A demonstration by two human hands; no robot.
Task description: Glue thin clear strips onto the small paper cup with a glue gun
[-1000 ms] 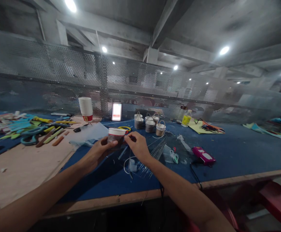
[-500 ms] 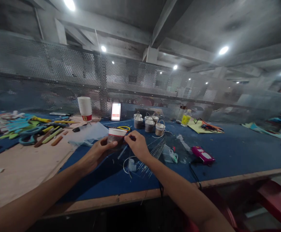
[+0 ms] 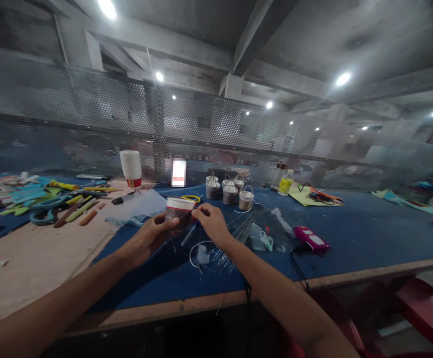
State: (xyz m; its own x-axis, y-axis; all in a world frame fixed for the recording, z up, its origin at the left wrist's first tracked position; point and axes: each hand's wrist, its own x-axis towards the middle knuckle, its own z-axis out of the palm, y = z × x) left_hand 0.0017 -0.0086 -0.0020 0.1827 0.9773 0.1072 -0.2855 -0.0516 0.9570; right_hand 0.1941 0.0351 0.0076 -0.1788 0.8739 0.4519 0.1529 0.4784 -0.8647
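A small paper cup (image 3: pixel 179 205), white at the top with a red line and a dark rough band around its lower part, is held upright over the blue table. My left hand (image 3: pixel 155 231) wraps around it from the left, thumb across the front. At the cup's right side my right hand (image 3: pixel 211 221) has its fingertips pinched together close to the rim; whatever they hold is too small to make out. Below and to the right lies a bundle of thin wires (image 3: pixel 234 243). Yellow-handled scissors (image 3: pixel 192 198) rest behind the cup.
Several small cup baskets with wire handles (image 3: pixel 230 193) stand behind my hands. A stack of paper cups (image 3: pixel 130 166) is at the back left, near scissors (image 3: pixel 48 210) and clay-coloured sticks (image 3: pixel 88 214). To the right are a magenta device (image 3: pixel 312 239) and a yellow bottle (image 3: pixel 286 182).
Hardly anything differs. Both hands keep the same grip on and beside the cup, and the view has shifted very slightly.
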